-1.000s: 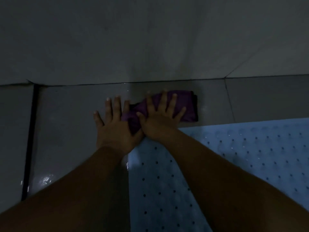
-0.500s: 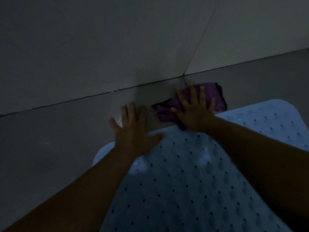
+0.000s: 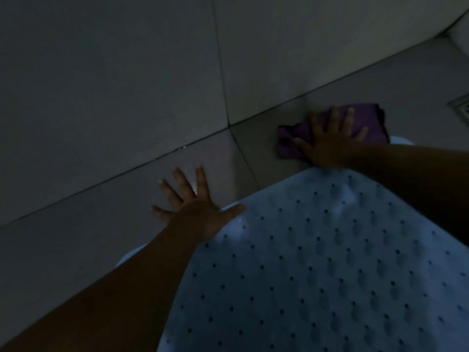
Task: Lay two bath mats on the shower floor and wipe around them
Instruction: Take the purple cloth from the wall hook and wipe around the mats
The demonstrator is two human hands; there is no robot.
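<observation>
A pale blue bath mat with raised bumps and small dark holes lies flat on the grey tiled shower floor, filling the lower right of the view. My right hand presses flat, fingers spread, on a folded purple cloth on the floor strip between the mat's far edge and the wall. My left hand rests flat on the floor at the mat's left corner, fingers spread, thumb on the mat's edge. Only one mat shows.
A grey tiled wall rises just beyond the hands, meeting the floor along a dark joint. A metal floor drain sits at the right edge, past the cloth. The light is dim.
My right hand has slid the purple cloth rightward along the wall base, away from my left hand. The view has swung right, and the drain has come into sight.
</observation>
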